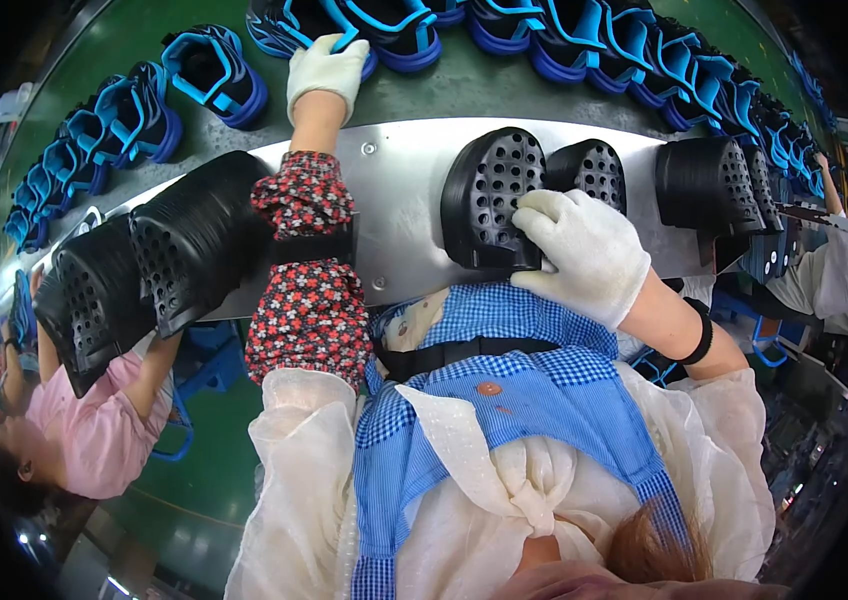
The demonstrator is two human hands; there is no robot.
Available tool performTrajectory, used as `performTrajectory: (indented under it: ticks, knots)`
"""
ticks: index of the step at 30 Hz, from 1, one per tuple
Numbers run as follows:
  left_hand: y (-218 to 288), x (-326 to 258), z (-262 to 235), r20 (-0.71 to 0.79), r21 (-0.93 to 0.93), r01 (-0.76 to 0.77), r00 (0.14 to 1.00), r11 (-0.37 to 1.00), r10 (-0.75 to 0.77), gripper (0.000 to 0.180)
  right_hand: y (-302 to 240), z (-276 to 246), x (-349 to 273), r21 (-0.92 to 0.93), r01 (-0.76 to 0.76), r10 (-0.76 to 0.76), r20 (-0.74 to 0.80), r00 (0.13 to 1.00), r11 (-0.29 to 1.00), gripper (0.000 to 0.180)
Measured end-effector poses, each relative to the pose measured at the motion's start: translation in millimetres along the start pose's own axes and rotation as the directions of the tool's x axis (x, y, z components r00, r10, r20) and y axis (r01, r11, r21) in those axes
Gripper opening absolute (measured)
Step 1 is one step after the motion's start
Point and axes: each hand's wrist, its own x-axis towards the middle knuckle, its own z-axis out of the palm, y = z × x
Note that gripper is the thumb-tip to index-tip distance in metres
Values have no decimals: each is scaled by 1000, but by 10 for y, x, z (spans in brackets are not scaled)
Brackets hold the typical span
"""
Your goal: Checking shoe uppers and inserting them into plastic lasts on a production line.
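My left hand (pixel 326 75), in a white glove, reaches out to the far row. Its fingers bend over the rim of a black and blue sports shoe (pixel 289 28) and grip it. My right hand (pixel 584 250), also gloved in white, is closed on the near edge of a stack of black perforated plastic shoe inserts (pixel 489 195). The thumb lies at the stack's lower edge, the fingers over its holed face. Right behind that hand stands a second black insert stack (pixel 592 170). What the fingertips press on is partly hidden.
More shoes (pixel 214 75) curve along the green conveyor belt (pixel 384 95). A metal shelf (pixel 404 210) lies before me, with insert stacks at its left (pixel 194 235) and right (pixel 709 185). A person in pink (pixel 94 425) sits at left; another person's white sleeve (pixel 829 280) shows at right.
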Motion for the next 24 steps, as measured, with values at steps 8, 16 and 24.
performTrajectory:
  ticks: [8,16,24]
  knots:
    - [28,-475,-264,-112,-54,-42,993,998,35,60,-22,-139,-185,135,-2,26,-177,984,991,49]
    - [607,-1426,-454,597,-793,570,653,218,466,57,-297,-597,-105,94,204,-175,-256,951,974,53]
    - [530,-1439,-607,129,-984,167,916,-68,379,47,-352,-577,441,316,-137,154,-31,988,939,65]
